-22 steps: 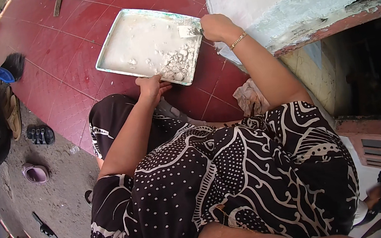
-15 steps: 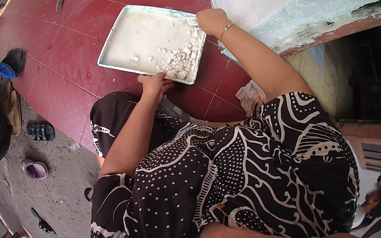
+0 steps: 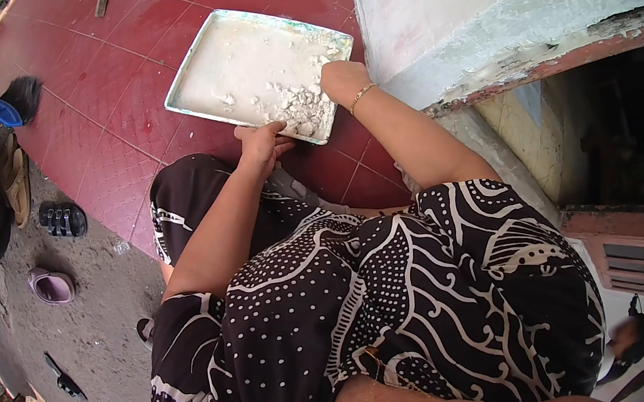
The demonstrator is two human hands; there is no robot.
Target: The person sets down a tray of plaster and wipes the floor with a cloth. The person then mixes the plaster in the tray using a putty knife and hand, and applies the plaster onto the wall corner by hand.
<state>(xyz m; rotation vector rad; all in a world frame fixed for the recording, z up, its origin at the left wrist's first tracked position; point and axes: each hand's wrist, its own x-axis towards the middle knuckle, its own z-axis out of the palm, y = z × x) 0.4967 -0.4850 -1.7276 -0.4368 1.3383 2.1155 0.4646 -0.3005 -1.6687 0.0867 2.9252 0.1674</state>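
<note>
A shallow rectangular white tray (image 3: 193, 60) with green-stained edges lies on red floor tiles ahead of me. A smooth pale layer covers its bottom, and crumbly whitish lumps (image 3: 302, 109) are heaped at its near right corner. My left hand (image 3: 263, 143) is closed on the near edge, thumb at the rim and fingers beneath. Over the tray's right side, beside the lumps, my right hand (image 3: 344, 84) is closed with its knuckles up. Whatever its fingers hold is hidden under the hand.
A white wall block (image 3: 492, 1) with peeling lower edge stands close on the right. At left are a blue-handled brush (image 3: 7, 113), a black sandal (image 3: 62, 220) and a lilac clog (image 3: 51, 286) on rough ground. Another person (image 3: 630, 338) appears at lower right.
My right hand has moved nearer to me and slightly left, from the tray's far right corner down its right side. My left hand keeps its hold on the near edge.
</note>
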